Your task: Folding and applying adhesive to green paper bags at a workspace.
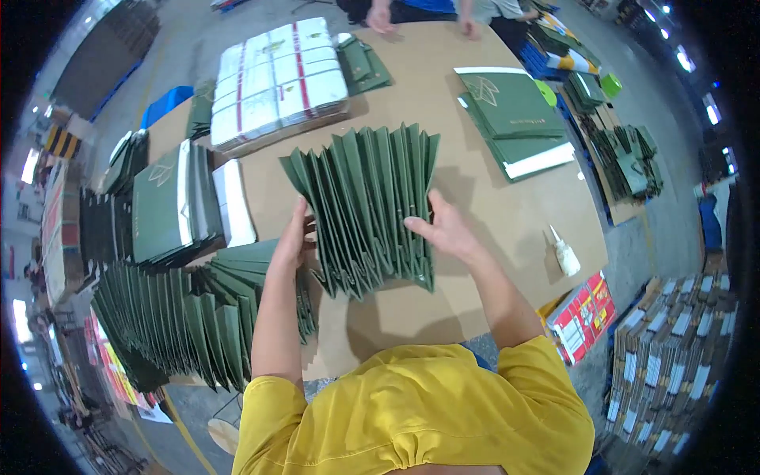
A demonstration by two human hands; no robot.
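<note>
Between my two hands stands a fanned bundle of dark green folded paper bags (368, 210), its pleated edges facing up. My left hand (294, 236) presses against the bundle's left side, the fingers partly hidden behind it. On the right side my right hand (442, 227) grips the bundle, thumb on the near face and the other fingers behind. Beside my left forearm, a longer row of similar green folded bags (158, 321) lies fanned out along the table's left front.
A strapped white package stack (281, 79) sits at the back left, near flat green bags (170, 198). More flat green bags (514, 119) lie at the back right. A white glue bottle (564, 255) stands near the right edge. Another person's hands (467, 28) show across the table (412, 47).
</note>
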